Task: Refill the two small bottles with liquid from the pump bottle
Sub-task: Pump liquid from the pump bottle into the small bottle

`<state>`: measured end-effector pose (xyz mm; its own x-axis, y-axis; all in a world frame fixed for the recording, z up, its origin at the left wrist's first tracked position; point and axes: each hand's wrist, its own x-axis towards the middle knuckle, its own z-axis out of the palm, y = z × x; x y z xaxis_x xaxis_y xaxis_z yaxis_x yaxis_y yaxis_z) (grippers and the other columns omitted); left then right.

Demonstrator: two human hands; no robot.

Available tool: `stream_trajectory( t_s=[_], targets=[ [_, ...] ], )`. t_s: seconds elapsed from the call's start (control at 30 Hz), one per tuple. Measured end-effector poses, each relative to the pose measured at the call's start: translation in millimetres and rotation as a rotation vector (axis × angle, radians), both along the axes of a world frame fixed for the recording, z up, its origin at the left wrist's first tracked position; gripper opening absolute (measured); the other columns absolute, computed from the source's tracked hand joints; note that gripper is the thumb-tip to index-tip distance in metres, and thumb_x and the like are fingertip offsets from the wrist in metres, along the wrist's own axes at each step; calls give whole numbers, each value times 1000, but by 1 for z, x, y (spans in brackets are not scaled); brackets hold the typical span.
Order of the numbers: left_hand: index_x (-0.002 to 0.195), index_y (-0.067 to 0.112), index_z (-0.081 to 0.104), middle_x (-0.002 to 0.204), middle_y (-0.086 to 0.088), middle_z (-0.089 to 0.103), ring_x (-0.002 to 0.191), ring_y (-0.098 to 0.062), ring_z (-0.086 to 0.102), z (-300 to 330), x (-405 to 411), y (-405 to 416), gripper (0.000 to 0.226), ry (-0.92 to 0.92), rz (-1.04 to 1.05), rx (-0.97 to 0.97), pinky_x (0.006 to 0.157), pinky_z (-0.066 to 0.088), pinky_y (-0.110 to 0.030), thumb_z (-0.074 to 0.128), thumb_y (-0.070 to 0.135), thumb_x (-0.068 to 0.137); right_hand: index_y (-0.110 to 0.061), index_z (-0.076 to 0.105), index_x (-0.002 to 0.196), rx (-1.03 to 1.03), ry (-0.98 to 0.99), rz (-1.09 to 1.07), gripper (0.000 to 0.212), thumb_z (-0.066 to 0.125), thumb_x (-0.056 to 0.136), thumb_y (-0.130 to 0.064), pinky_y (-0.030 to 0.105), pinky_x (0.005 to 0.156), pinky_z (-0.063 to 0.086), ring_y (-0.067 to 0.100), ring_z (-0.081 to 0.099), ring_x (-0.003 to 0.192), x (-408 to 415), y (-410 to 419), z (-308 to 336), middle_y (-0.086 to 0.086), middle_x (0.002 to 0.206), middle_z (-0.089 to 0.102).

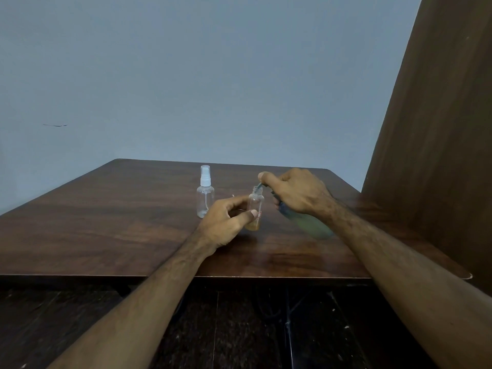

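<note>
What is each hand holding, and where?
Left hand pinches the open small bottle low on its body. Right hand grips the pump bottle at its head, nozzle at the small bottle's mouth.

A dark wooden table point(106, 222) is standing against a plain grey-blue wall point(186, 75), a brown wooden panel point(439, 129) rising at right, dark floor point(239, 328) lying below

No text, brand or number can be read anywhere; the small open bottle point(255, 209) at the centre of the frame carries a pale label with red marks low on its side, too small and blurred to make out.
</note>
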<state>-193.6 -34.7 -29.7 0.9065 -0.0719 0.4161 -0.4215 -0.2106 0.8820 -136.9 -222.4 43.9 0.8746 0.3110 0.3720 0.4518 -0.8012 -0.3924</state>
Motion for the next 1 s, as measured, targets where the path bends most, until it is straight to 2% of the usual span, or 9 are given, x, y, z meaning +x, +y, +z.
stream_trajectory(
  t_s=[0.17, 0.33, 0.4, 0.6, 0.7, 0.83, 1.0],
  targets=[
    [121, 28, 72, 110, 11, 77, 103, -1, 70, 0, -1, -1, 32, 7, 4, 3, 83, 48, -8, 69, 11, 94, -30, 67, 45, 0, 8, 20, 65, 38, 91, -66, 39, 80, 55, 15, 72, 71, 1, 2, 1, -11, 63, 76],
    [125, 25, 70, 117, 13, 73, 109, 4, 66, 2, -2, 0, 33, 9, 7, 3, 86, 47, -6, 68, 12, 95, -22, 70, 51, 3, -12, -9, 79, 31, 83, -83, 36, 73, 51, 13, 71, 68, 2, 4, 0, -12, 59, 75],
    [126, 23, 70, 117, 12, 73, 109, 4, 66, 2, -2, 0, 33, 9, 10, -1, 86, 47, -7, 68, 11, 95, -21, 70, 51, 0, -9, -10, 80, 31, 83, -84, 37, 74, 51, 14, 72, 68, 2, 3, -1, -11, 59, 75],
    [121, 30, 71, 114, 11, 75, 108, -2, 68, 1, -2, 0, 31, 7, 1, 20, 92, 49, -14, 68, 13, 95, -21, 66, 47, 19, 4, 15, 68, 38, 88, -68, 40, 80, 55, 18, 73, 73, 0, 1, -2, -7, 63, 77],
    [123, 27, 71, 115, 10, 75, 110, -5, 68, 0, 0, 0, 32, 16, 8, 30, 98, 49, -20, 68, 14, 95, -20, 68, 51, 24, -29, 1, 64, 36, 85, -65, 39, 80, 55, 17, 72, 73, -2, 3, -3, -7, 65, 77],
    [114, 37, 71, 111, 19, 75, 107, 4, 67, 1, -1, 0, 32, 6, 21, -3, 87, 47, -8, 69, 13, 94, -20, 68, 52, 15, -31, -11, 76, 32, 82, -80, 38, 79, 54, 18, 71, 70, -3, 5, -4, -7, 60, 75],
    [110, 40, 71, 105, 21, 76, 103, 4, 68, 1, -1, -2, 33, -6, 24, 0, 85, 46, -6, 69, 11, 94, -24, 69, 51, 24, -20, -18, 75, 30, 80, -81, 39, 80, 53, 17, 70, 70, -2, 3, -6, -7, 61, 75]
  ],
)
